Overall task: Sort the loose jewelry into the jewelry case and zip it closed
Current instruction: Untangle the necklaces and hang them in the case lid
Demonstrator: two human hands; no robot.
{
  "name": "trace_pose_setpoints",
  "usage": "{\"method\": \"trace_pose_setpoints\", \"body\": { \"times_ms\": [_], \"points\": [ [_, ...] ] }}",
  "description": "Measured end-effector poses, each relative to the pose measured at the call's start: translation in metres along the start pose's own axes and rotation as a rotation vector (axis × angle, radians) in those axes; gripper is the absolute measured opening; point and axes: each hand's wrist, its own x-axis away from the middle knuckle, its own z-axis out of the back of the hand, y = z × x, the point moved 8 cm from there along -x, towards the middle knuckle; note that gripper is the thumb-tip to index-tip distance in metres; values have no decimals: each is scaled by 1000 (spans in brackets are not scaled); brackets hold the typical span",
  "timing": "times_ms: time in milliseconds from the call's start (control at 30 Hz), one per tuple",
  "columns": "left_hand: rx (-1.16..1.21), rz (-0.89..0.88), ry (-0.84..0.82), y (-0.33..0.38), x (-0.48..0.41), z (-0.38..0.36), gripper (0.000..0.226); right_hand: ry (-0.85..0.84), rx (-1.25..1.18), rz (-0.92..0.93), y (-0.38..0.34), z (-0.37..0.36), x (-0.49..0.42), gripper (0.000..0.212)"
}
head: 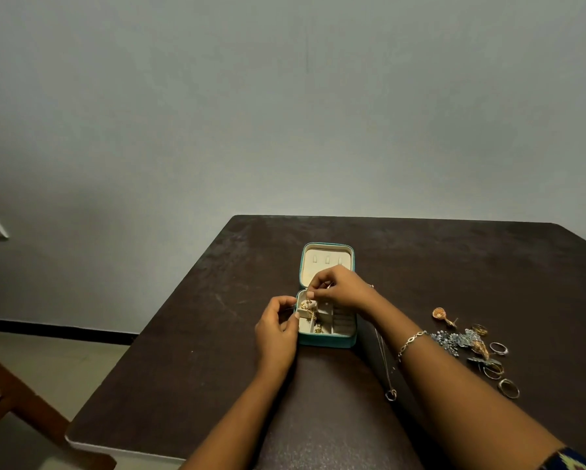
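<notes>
Head view: right grip (339, 288) pinches gold chain (309, 308) over open jewelry case (329, 340); left grip (276, 330) curled beside it, hold unclear.

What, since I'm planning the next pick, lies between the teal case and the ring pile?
Head view: a thin silver necklace on the table, crossed by the right forearm.

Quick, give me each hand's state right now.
Left hand: fingers curled at the left edge of the jewelry case; whether it grips anything cannot be told.
Right hand: pinches the gold chain over the open case.
</notes>
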Motion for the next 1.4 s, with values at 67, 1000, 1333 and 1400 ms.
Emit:
{"method": "trace_pose_setpoints", "body": {
  "times_ms": [67, 1000, 1333, 1400],
  "points": [
    [3, 9, 17, 0, -1, 3, 18, 6, -72, 20, -5, 6, 3, 12],
    [202, -43, -141, 67, -38, 7, 12, 165, -395, 153, -71, 66, 38, 9],
    [213, 59, -156, 59, -31, 4, 6, 309, -596, 164, -71, 99, 46, 15],
    [211, 72, -149, 59, -30, 5, 12, 322, -605, 159, -69, 101, 48, 15]
  ]
}}
